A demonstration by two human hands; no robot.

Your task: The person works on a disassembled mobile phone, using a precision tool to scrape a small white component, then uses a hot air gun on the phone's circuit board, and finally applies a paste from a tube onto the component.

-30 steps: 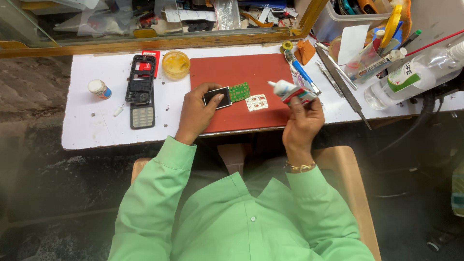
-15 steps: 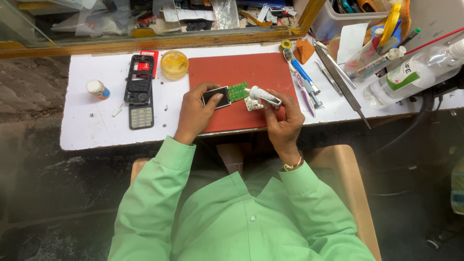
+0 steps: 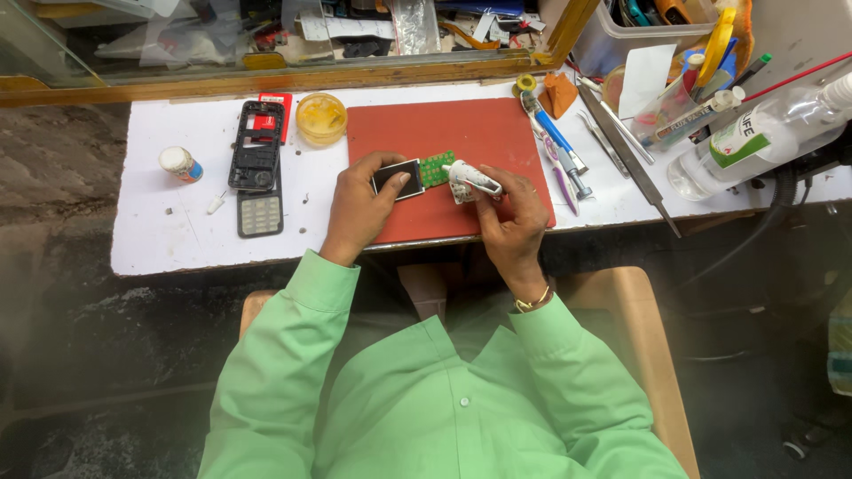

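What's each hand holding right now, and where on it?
Left hand pinches the green circuit board by its dark screen end, flat on the red mat. Right hand grips a small white tube around its body, nozzle toward the board.

White worktable (image 3: 160, 239), wooden-framed glass case (image 3: 266, 80) behind, dark rough floor (image 3: 80, 355).

I see a red mat (image 3: 479, 133) on a white surface (image 3: 177, 239). On the mat lies a green circuit board (image 3: 436, 168) with a grid of pale dots, beside a black screen (image 3: 396, 177) edged in silver. The tube (image 3: 473, 179) is white. A black phone frame (image 3: 256, 146) with a red patch sits beside a grey keypad (image 3: 260, 215) and a yellow dish (image 3: 321, 116). My sleeves (image 3: 302, 346) are plain light green.
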